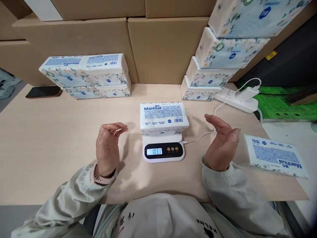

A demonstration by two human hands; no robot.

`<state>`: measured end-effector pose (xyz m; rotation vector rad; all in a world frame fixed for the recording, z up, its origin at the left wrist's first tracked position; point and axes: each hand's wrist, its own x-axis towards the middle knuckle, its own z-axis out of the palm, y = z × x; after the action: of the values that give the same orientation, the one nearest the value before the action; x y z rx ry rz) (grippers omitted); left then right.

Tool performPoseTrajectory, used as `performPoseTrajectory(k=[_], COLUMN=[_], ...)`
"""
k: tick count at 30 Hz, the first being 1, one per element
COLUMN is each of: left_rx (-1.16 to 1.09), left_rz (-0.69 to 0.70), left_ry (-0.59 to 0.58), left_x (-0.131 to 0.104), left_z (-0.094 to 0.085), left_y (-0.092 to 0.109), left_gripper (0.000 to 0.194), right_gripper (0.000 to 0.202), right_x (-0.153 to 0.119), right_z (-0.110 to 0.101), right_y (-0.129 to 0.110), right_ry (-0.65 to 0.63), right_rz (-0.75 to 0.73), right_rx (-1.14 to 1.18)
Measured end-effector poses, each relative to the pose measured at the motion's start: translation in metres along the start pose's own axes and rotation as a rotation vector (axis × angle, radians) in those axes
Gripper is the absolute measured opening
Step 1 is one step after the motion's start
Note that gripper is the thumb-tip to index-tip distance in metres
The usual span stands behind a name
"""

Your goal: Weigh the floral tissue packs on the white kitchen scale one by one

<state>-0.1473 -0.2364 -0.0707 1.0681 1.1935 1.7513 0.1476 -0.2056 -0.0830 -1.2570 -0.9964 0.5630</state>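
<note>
And it's on the scale! Weighing seems underway: the Manhua tissue pack (163, 116) sits on the digital scale (163, 148), display (154, 151) lit. Left hand (107, 150) and right hand (221, 147) flank it, empty, fingers loosely extended; lifting calls for closing both inward.

Tissue pack (163, 115): white, blue print. Scale (163, 145) beneath: white, black panel (164, 152), gold buttons (172, 149). Pack stack (231, 54), far right corner of desk (71, 142): white, leafy floral pattern. Phone (44, 92), far left corner: black. Wristband (101, 179): pale pink.
</note>
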Motion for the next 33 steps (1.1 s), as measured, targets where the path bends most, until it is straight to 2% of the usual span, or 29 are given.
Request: performPoseTrajectory(k=[10, 21, 33], left_rx=[-0.096, -0.083, -0.074], left_rz=[-0.003, -0.024, -0.046], left_ry=[-0.011, -0.045, -0.066], left_x=[0.0008, -0.0047, -0.0084], left_z=[-0.0008, -0.0018, 0.0012], left_y=[-0.0029, -0.0045, -0.0052], left_gripper=[0.032, 0.037, 0.036], right_gripper=[0.056, 0.060, 0.059], right_x=[0.0001, -0.0005, -0.0018], right_z=[0.0041, 0.0075, 0.0042], right_y=[-0.0025, -0.0056, -0.0046], right_ry=[0.044, 0.111, 0.049], right_rz=[0.016, 0.015, -0.023], right_rx=[0.112, 0.145, 0.132])
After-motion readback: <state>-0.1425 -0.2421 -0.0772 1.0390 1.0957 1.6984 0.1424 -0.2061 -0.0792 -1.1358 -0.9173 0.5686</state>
